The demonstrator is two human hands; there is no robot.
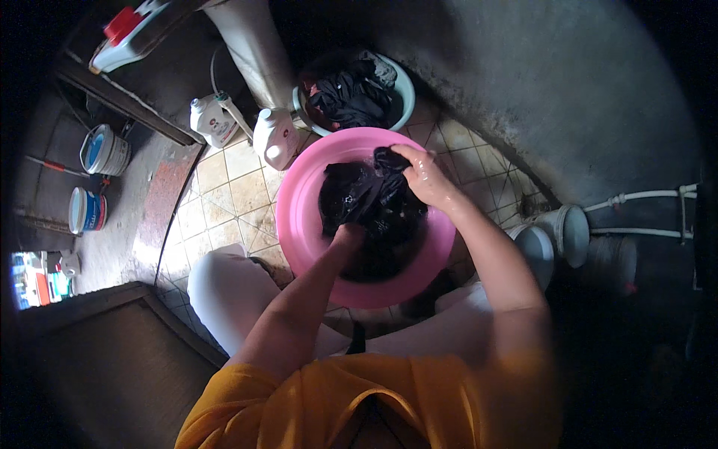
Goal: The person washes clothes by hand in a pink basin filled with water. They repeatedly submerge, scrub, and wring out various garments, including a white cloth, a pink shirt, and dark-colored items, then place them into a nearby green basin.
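Observation:
A pink plastic basin [297, 224] stands on the tiled floor between my knees, holding wet black cloth [359, 193] in dark water. My right hand [420, 171] is wet and grips a bunched part of the cloth near the basin's far right rim. The wrist of my left hand [350, 236] shows at the middle of the basin; its fingers are hidden in the cloth and water, so their grip cannot be seen.
Behind the basin, a pale blue-green tub [408, 95] holds dark clothes. Two white plastic jugs [275, 137] [213, 120] stand to the left. White buckets [566, 236] and pipes [645, 195] line the right wall; more buckets [87, 210] stand far left.

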